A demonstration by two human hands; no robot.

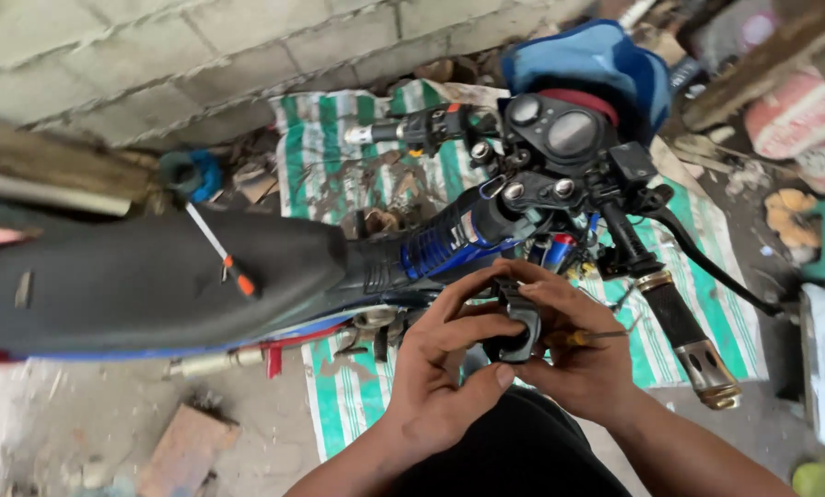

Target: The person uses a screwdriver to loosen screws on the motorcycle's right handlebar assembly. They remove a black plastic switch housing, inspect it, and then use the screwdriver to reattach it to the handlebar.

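A motorcycle [274, 267] lies across a green-striped tarp [339, 396], its black seat [155, 276] carrying a small screwdriver [217, 247], its instrument cluster [560, 129] and right handlebar grip [684, 331] in place. Below the bars, a small black switch housing [520, 333] sits off the bike, gripped between both hands. The left hand [440, 377] wraps around it; the right hand [578, 354] pinches it while also holding what looks like a slim yellow-handled tool [589, 337]. The part seems detached, with refitting not yet done.
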